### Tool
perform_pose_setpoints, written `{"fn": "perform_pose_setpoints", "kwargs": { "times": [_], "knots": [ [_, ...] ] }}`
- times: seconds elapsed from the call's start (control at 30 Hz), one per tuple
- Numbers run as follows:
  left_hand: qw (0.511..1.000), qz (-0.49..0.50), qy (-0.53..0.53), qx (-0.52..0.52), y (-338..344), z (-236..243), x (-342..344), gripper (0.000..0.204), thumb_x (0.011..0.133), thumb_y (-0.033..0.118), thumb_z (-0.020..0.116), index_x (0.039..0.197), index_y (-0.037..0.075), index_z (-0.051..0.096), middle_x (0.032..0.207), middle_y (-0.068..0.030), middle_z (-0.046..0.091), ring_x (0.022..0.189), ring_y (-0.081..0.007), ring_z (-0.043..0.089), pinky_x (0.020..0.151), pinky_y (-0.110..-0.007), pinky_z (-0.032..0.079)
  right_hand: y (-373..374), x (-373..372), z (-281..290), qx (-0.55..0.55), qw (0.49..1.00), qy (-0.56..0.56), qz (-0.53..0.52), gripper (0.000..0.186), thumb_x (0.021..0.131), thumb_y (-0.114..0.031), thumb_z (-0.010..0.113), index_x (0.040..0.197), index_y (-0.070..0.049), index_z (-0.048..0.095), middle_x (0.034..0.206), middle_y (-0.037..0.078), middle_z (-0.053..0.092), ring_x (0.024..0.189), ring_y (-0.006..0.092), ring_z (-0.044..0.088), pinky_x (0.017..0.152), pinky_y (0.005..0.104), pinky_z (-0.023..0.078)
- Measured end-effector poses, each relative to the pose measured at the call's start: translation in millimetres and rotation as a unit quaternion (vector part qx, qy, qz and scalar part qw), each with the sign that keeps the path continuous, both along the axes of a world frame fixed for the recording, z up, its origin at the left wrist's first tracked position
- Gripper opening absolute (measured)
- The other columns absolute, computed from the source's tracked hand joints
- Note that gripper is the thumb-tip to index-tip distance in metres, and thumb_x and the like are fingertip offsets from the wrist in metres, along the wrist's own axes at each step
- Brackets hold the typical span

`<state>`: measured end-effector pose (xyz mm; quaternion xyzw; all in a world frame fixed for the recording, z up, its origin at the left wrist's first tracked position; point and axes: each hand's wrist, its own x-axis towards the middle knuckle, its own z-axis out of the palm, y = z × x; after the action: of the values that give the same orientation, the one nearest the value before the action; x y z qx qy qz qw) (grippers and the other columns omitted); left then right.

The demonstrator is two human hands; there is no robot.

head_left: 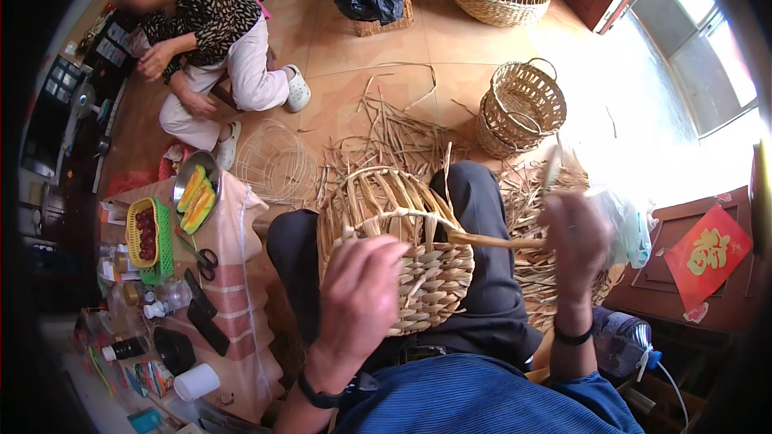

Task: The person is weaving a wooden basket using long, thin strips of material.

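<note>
A half-woven basket (434, 281) of dried plant strands rests in my lap between my knees. Its lower wall is tightly braided, while bare upright stakes and a hoop show at the far side. My left hand (360, 293) is closed at the near left of the basket's rim, fingers curled against it. From the rim a long twisted strand (500, 240) stretches out to the right. My right hand (575, 237), somewhat blurred, is closed on the strand's far end, raised well apart from the basket.
Loose dried strands (394, 133) litter the floor ahead. Beyond my right knee stand stacked finished baskets (527, 100); a wire frame (276, 162) lies left. A cloth-covered table (233, 229) at left bears scissors (207, 264), fruit and bottles. Another person (217, 40) sits at far left.
</note>
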<state>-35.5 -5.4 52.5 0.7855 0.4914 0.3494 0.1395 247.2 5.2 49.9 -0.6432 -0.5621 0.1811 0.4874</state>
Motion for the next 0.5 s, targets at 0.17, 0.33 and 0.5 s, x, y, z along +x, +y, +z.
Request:
{"fn": "perform_pose_setpoints", "kwargs": {
  "times": [0.17,0.33,0.5],
  "knots": [
    [0.992,0.002,0.122,-0.024,10,-17,21,0.035,0.094,-0.003,0.068,0.129,0.0,0.063,0.105,-0.0168,0.071,0.09,-0.0314,0.072,0.081,-0.042,0.06,7,-69,-31,0.085,0.975,-0.123,0.166,0.018,0.091,-0.007,0.084,0.1,-0.007,0.068,0.069,0.004,0.069,0.053,0.0195,0.066,0.051,0.0354,0.051],
    [0.981,0.029,0.18,-0.068,11,-26,35,0.026,0.102,0.005,0.059,0.127,0.002,0.051,0.071,-0.0131,0.068,0.061,-0.0308,0.074,0.054,-0.043,0.058,11,-91,-39,0.103,0.957,-0.206,0.174,0.018,0.092,-0.01,0.081,0.103,-0.01,0.068,0.073,0.006,0.065,0.059,0.0266,0.067,0.053,0.0392,0.051],
    [0.991,0.036,0.072,-0.107,12,-30,32,0.03,0.099,0.005,0.062,0.127,0.005,0.051,0.087,-0.0168,0.074,0.073,-0.034,0.077,0.06,-0.045,0.06,-1,-93,-40,0.029,0.943,-0.272,0.189,0.021,0.093,-0.01,0.078,0.112,-0.01,0.069,0.086,0.008,0.062,0.065,0.028,0.067,0.058,0.0417,0.052]
  ]
}}
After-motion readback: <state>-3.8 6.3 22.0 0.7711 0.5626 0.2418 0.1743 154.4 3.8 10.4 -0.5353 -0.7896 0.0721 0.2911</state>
